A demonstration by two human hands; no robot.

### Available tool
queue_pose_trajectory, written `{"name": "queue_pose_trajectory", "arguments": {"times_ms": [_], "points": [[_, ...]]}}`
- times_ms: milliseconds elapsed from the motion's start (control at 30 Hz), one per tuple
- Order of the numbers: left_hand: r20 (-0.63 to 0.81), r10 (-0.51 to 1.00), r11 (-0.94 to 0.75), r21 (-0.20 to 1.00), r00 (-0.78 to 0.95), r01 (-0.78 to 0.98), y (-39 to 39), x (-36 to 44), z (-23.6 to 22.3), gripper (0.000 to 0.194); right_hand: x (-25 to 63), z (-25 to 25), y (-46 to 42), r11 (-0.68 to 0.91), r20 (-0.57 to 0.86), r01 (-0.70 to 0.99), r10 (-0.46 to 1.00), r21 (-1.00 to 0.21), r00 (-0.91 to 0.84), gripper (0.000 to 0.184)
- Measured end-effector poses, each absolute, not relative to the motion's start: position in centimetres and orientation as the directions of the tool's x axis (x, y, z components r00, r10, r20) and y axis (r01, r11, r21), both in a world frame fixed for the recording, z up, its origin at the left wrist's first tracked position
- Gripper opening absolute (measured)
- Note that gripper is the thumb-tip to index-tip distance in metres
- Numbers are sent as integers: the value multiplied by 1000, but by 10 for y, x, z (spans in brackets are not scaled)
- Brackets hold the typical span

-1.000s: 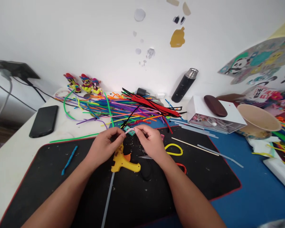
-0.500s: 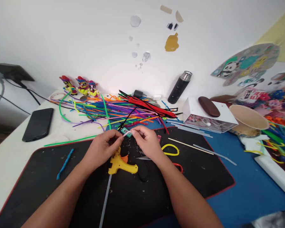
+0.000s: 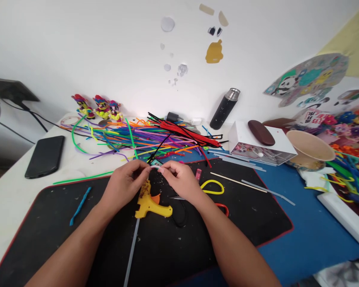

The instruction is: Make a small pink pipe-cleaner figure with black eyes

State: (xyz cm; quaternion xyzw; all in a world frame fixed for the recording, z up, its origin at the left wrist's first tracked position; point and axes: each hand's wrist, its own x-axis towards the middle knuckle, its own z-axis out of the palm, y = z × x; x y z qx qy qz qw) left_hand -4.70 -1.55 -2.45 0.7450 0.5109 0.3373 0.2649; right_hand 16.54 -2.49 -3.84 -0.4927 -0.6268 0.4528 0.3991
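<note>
My left hand and my right hand are close together over the back edge of the black mat. Both pinch a short, pale pink strip, probably a piece of pipe cleaner, one end in each hand. It arches slightly between the fingertips. Just below my left hand lies a yellow glue gun with a long, clear glue stick coming out of its rear. Scissors with a yellow loop and a red loop lie beside my right wrist, partly covered by it. Behind the fingers sits a small teal item.
Many coloured pipe cleaners are heaped along the wall. A black phone lies at left, a blue twisted piece on the mat. A black flask, white box and bowl stand at right.
The pink strip has gone from straight and slanted to a slight arch, and my hands have tilted with it. The whole view has shifted a little.
</note>
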Motion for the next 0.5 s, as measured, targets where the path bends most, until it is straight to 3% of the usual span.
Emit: {"name": "queue_pose_trajectory", "arguments": {"times_ms": [300,500], "points": [[180,913,-338,835,365,434,-19,-41,-19,26,167,-34,-24,4,-8,99,992,-995,-126,29],[125,907,-293,874,403,388,-17,-45,-20,29,166,-36,-24,20,8,103,993,-994,-120,30]]}}
